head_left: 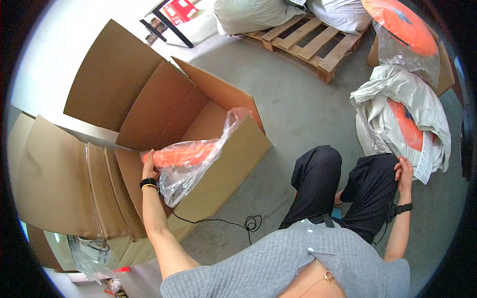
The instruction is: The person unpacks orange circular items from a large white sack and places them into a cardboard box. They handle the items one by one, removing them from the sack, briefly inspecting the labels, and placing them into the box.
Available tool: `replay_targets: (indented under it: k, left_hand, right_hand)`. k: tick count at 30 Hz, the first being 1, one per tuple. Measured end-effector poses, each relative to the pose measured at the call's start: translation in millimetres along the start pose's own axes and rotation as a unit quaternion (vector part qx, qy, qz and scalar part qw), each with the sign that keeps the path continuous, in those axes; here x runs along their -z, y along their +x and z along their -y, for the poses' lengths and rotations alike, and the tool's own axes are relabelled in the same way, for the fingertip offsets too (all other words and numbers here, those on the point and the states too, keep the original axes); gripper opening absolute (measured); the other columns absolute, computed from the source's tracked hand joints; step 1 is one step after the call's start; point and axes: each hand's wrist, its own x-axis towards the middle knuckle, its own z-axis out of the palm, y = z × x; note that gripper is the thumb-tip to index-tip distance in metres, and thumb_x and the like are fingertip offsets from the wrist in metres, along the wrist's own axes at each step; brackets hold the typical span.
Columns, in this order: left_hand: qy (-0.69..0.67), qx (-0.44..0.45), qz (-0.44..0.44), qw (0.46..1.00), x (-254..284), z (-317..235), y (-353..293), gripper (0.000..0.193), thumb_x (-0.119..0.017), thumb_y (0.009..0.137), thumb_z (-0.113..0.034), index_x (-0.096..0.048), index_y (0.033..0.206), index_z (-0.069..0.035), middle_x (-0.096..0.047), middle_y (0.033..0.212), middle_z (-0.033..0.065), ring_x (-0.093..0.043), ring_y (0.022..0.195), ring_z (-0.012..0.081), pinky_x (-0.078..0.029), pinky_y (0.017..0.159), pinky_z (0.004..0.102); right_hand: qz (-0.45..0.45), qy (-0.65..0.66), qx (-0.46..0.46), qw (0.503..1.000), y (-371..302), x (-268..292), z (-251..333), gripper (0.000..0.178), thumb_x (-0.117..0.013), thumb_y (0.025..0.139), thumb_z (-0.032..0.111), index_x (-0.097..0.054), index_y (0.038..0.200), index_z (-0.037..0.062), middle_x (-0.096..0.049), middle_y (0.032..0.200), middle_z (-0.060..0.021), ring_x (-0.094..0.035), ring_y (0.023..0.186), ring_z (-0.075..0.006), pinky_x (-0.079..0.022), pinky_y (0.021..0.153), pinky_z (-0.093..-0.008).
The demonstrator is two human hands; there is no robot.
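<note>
My left hand (150, 166) reaches over the near wall of an open cardboard box (223, 164) on the left. It is closed on the end of an orange bundle (184, 155) in a clear plastic bag (181, 181); some of its fingers are hidden. The bag lies inside the box and drapes toward its wall. Beside my knee on the right, my right hand (404, 171) has loosely bent fingers, somewhat apart, with nothing visible in them. Nearest to it is a white sack (397, 84), open and showing an orange item (405, 124) and a white printed strip (425, 159).
Flattened cardboard (54, 174) leans at the left. A wooden pallet (303, 42) bears full white sacks (253, 15) at the back. An orange item in clear plastic (402, 25) sits on a carton at the back right. A black cable (213, 219) trails across the floor.
</note>
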Motion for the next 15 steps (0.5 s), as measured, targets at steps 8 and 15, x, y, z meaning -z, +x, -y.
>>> replay_targets:
  k: [8,15]
  left_hand:
    - [-0.080,-0.113,0.025,0.990,45,26,27,0.028,-0.049,0.090,-0.029,-0.058,0.100,-0.005,-0.062,0.095,0.0082,-0.061,0.085,0.0205,-0.050,0.079,0.0352]
    - [0.002,-0.262,-0.020,0.965,21,-7,49,0.008,-0.051,0.082,-0.015,-0.055,0.081,-0.008,-0.061,0.086,0.0065,-0.059,0.073,0.0237,-0.051,0.061,0.0387]
  right_hand:
    - [-0.001,-0.013,-0.007,1.000,6,-2,-2,0.023,-0.049,0.090,0.024,-0.056,0.100,0.0040,-0.053,0.060,-0.0008,-0.040,0.036,-0.0036,-0.029,0.030,-0.0174]
    - [0.034,-0.044,-0.021,0.998,5,1,6,0.024,-0.048,0.091,0.024,-0.055,0.102,0.0035,-0.052,0.062,0.0001,-0.040,0.037,-0.0027,-0.030,0.031,-0.0166]
